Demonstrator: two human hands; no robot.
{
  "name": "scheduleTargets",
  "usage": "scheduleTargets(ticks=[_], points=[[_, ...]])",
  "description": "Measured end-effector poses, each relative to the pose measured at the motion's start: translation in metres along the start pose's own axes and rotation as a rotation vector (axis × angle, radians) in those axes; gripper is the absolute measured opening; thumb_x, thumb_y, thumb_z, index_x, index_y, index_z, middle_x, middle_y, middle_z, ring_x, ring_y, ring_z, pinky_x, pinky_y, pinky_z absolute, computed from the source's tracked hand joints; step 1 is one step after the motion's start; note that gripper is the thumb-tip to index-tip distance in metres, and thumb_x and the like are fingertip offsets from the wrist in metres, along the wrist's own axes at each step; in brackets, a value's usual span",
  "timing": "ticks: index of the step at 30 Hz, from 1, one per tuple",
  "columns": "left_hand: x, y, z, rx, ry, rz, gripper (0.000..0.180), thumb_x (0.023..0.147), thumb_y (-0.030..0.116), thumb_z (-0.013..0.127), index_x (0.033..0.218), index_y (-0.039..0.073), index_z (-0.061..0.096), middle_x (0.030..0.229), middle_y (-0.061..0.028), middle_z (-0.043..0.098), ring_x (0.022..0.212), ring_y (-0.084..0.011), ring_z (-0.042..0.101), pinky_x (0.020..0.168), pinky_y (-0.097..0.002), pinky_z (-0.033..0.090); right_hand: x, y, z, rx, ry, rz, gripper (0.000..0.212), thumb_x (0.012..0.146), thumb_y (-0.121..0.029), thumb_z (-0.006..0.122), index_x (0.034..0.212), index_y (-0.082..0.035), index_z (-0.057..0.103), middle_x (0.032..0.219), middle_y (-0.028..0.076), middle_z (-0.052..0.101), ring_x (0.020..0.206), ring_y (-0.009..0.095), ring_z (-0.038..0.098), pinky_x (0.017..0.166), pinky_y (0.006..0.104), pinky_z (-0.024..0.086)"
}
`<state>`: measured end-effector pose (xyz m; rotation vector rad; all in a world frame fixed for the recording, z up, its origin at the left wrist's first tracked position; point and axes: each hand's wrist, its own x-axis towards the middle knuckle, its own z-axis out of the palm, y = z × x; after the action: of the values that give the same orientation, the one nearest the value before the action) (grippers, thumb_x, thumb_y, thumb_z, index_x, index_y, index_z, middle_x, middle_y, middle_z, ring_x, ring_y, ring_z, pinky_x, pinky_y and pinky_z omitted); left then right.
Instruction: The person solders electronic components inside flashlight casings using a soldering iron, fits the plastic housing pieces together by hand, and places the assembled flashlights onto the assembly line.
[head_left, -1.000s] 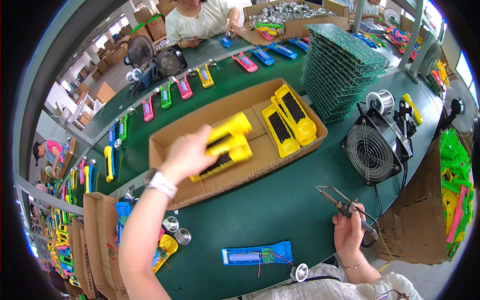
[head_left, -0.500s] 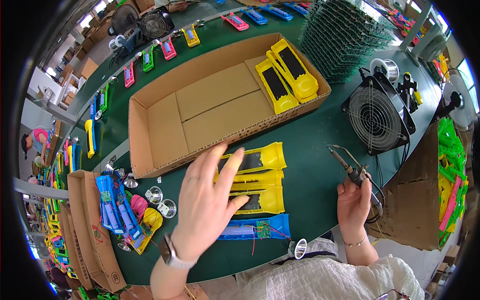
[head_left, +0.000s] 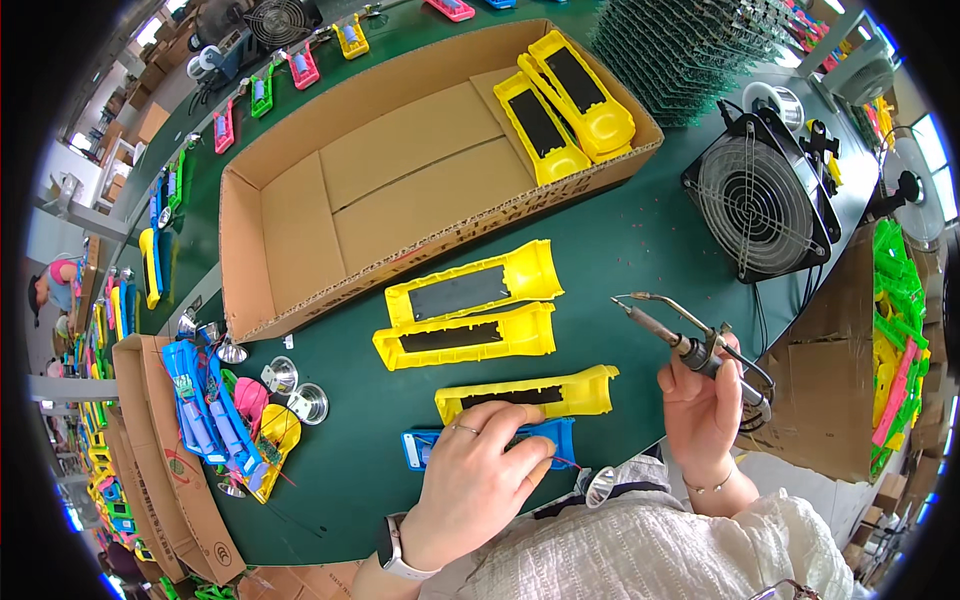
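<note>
My left hand [head_left: 482, 478] is closed over a blue flashlight housing [head_left: 414, 450], thumb on the near side and fingers along the far side. It covers most of the housing. Thin wires link that housing to a silver reflector cup [head_left: 598, 487] at the table edge. Touching or just beyond my fingertips lies a yellow shell [head_left: 585, 392] with a dark panel. Two more yellow shells, a nearer one [head_left: 530, 330] and a farther one [head_left: 532, 270], lie side by side beyond it. In my right hand [head_left: 703, 405] is a soldering iron [head_left: 690, 350], its tip raised and pointing left, touching nothing.
A cardboard box [head_left: 290, 240] with two yellow shells [head_left: 590, 110] stands beyond. Stacked circuit boards [head_left: 680, 60], a fan [head_left: 755, 205] and a solder spool [head_left: 775, 103] are at the right. Wired blue housings [head_left: 205, 405] and reflectors [head_left: 308, 403] lie left. A carton of coloured shells [head_left: 830, 400] stands right.
My left hand has come nearer, from the yellow shells onto the blue housing. One yellow shell now lies apart from the other two, beside the blue housing. The view has shifted slightly.
</note>
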<state>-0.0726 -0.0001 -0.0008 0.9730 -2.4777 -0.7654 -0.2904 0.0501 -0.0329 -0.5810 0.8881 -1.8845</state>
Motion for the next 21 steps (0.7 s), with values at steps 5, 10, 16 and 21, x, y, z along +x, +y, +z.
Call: scheduleTargets(ticks=[5, 10, 16, 21], points=[[-0.001, -0.009, -0.002, -0.386, 0.146, -0.121, 0.012, 0.069, 0.002, 0.067, 0.079, 0.005, 0.060, 0.089, -0.0090, 0.061, 0.078, -0.0253, 0.061, 0.065, -0.0292, 0.049, -0.001, -0.004, 0.002, -0.002, 0.007, 0.039, 0.022, 0.089, -0.025, 0.050, 0.101, -0.009, 0.041, 0.074, 0.004, 0.050, 0.065, 0.011, 0.042, 0.065, 0.0311, 0.038], [-0.010, -0.018, -0.005, -0.841, 0.250, -0.229, 0.009, 0.076, 0.000, 0.063, 0.084, 0.000, 0.060, 0.090, -0.0105, 0.062, 0.087, -0.0205, 0.062, 0.073, -0.0284, 0.049, -0.001, -0.005, 0.003, -0.032, -0.036, 0.061, 0.025, 0.088, -0.026, 0.053, 0.099, -0.007, 0.040, 0.077, 0.005, 0.054, 0.066, 0.011, 0.045, 0.067, 0.0310, 0.041], [-0.014, -0.005, -0.015, -0.154, 0.424, -0.293, 0.010, 0.074, -0.003, 0.063, 0.084, 0.000, 0.061, 0.078, -0.0102, 0.060, 0.078, -0.0182, 0.060, 0.066, -0.0251, 0.046, 0.002, -0.003, 0.011, -0.140, -0.100, 0.089, 0.031, 0.083, -0.026, 0.062, 0.093, -0.004, 0.043, 0.076, 0.009, 0.056, 0.063, 0.013, 0.052, 0.065, 0.0300, 0.044], [-0.013, -0.019, -0.026, 0.253, 0.350, -0.188, 0.021, 0.067, -0.003, 0.066, 0.085, 0.005, 0.058, 0.073, -0.0068, 0.060, 0.065, -0.0237, 0.057, 0.058, -0.0329, 0.045, 0.007, -0.006, 0.018, -0.287, -0.205, 0.264, 0.032, 0.081, -0.024, 0.066, 0.091, -0.002, 0.045, 0.078, 0.009, 0.059, 0.067, 0.011, 0.058, 0.061, 0.0235, 0.048]])
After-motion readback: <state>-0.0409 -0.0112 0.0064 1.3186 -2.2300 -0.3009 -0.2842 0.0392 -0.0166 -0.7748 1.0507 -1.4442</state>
